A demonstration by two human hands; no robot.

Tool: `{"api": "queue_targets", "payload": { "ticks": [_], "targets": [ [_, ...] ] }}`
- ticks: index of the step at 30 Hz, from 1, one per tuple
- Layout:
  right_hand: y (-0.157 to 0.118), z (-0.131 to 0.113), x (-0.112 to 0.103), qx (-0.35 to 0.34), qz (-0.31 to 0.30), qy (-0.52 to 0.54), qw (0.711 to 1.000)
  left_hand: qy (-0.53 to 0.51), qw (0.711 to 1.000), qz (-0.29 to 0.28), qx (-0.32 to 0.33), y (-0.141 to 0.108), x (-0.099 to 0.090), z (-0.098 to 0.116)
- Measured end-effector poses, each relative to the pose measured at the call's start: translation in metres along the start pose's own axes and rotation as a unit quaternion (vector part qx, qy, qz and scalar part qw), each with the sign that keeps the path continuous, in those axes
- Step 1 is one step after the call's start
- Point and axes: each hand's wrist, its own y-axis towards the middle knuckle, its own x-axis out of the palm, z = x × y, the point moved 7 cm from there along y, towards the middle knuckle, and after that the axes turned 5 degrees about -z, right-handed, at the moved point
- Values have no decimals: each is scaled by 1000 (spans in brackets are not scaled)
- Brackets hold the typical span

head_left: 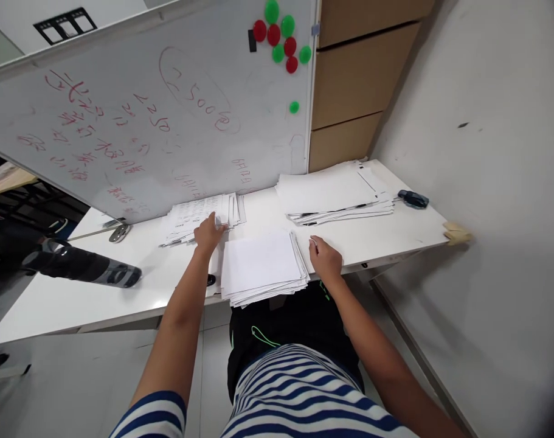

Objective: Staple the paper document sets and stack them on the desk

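Note:
My left hand rests on the near right part of a stack of printed sheets, thumb and index finger spread apart. In front of my body lies a stack of white paper with uneven edges, its near side at the table's front edge. Just right of that stack is my right hand, its fingers curled closed. Something small and pale shows at its fingertips, too small to name. Behind it a larger pile of white sheets lies with its edges fanned out.
A dark bottle stands on the white table at left. A whiteboard with red writing and round magnets rises behind. Cardboard boxes stand at the back right. A dark blue object lies near the right wall.

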Motion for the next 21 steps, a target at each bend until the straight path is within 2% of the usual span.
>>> {"api": "queue_targets", "payload": {
  "ticks": [4,13,21],
  "targets": [
    [0,0,-1,-4,3,-2,1000,-30,999,21,-23,-2,1,-7],
    [-1,0,-1,-7,15,-3,1000,-79,996,-1,-50,3,-1,-12],
    [-1,-2,-2,-22,32,-2,999,-131,986,46,-90,14,-9,-18]
  ]
}}
